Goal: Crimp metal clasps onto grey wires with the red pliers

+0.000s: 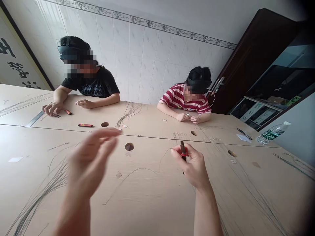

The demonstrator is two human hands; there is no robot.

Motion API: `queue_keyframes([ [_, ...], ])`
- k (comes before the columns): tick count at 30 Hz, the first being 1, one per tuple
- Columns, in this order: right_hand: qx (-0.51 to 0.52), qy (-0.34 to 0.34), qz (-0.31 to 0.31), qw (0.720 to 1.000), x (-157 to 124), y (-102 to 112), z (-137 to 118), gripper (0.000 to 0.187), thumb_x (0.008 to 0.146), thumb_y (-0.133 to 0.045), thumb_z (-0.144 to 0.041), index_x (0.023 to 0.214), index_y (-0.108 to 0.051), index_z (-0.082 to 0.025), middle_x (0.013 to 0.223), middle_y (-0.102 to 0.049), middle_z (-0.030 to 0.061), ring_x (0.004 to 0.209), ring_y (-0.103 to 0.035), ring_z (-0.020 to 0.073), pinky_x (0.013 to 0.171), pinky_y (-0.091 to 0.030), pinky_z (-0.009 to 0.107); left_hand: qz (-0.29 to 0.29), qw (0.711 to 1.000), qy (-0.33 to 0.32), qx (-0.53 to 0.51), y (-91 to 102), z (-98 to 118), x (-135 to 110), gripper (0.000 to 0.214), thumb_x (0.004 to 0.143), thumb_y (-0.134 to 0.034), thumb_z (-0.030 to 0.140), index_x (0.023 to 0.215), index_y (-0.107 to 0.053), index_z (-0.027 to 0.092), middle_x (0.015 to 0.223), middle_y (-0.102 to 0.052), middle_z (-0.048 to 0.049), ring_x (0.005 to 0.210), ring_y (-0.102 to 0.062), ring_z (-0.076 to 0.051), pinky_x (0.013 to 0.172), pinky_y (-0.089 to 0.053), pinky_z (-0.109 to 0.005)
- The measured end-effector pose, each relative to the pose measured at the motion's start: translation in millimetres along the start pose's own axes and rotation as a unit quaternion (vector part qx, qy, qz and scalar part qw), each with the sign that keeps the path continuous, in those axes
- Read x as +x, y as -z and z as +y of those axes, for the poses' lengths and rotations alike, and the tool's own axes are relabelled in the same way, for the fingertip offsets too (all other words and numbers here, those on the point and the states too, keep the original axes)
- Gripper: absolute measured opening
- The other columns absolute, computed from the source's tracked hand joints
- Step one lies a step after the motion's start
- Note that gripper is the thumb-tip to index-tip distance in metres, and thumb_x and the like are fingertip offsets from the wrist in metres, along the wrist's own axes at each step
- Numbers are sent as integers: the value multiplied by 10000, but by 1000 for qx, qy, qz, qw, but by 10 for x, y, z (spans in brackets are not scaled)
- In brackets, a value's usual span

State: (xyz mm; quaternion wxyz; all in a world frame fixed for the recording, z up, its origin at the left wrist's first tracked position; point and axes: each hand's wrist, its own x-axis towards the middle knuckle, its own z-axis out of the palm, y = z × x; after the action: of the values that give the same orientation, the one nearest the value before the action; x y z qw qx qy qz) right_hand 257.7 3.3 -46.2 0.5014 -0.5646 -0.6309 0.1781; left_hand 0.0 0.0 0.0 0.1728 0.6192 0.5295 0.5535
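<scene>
My right hand (193,165) is raised over the table and closed on a small red-and-black tool (183,151), with a thin wire at its tip. My left hand (92,155) is lifted and blurred by motion; its fingers stretch out toward the right and nothing shows in them. A long thin wire (128,178) curves across the tabletop between the two hands. A bundle of thin wires (41,193) fans out on the table by my left forearm.
The light wooden table (147,203) has round holes (129,146). Two other people sit across it, a person in a black shirt (94,85) and a person in a striped shirt (185,100), both handling small parts. A water bottle (273,132) lies at right. More wires (130,111) lie beyond.
</scene>
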Motion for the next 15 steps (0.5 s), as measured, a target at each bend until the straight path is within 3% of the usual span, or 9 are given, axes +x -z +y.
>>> queue_keyframes([
  [3, 8, 23, -40, 999, -43, -27, -75, 163, 887, -624, -335, 780, -602, -214, 734, -558, -18, 696, -507, 135, 703, -424, 256, -194, 980, 39, -36, -267, -6, 4, 241, 883, -582, 464, 912, -726, 272, 939, -736, -16, 891, -664, -223, 686, -519, -298],
  [4, 9, 30, -49, 998, -52, -30, -87, 153, 893, -620, -327, 790, -598, -215, 735, -544, -20, 694, -498, 134, 697, -418, 258, -224, 972, 55, -47, -351, -9, 3, 275, 887, -561, 488, 910, -729, 271, 915, -736, -22, 871, -665, -230, 654, -508, -300],
  [7, 7, 40, -70, 997, -69, -36, -120, 139, 905, -605, -303, 798, -586, -217, 746, -520, -17, 697, -480, 138, 690, -406, 264, -255, 961, 86, -61, -513, -17, -11, 308, 883, -547, 517, 891, -725, 265, 937, -730, -28, 872, -651, -238, 662, -484, -311],
  [10, -3, 52, -99, 994, -74, -50, -171, 140, 907, -595, -267, 778, -571, -217, 729, -496, -19, 706, -472, 143, 695, -398, 269, -282, 954, 94, -48, -550, -33, -23, 291, 875, -561, 509, 870, -724, 269, 959, -720, -15, 869, -615, -223, 708, -458, -313],
  [15, -1, 58, -141, 988, -74, -92, -237, 121, 901, -581, -206, 781, -570, -219, 729, -493, -21, 727, -475, 145, 698, -402, 263, -340, 933, 112, -26, -544, -36, -18, 337, 886, -533, 522, 863, -730, 249, 825, -677, 0, 625, -456, -143, 581, -371, -272],
])
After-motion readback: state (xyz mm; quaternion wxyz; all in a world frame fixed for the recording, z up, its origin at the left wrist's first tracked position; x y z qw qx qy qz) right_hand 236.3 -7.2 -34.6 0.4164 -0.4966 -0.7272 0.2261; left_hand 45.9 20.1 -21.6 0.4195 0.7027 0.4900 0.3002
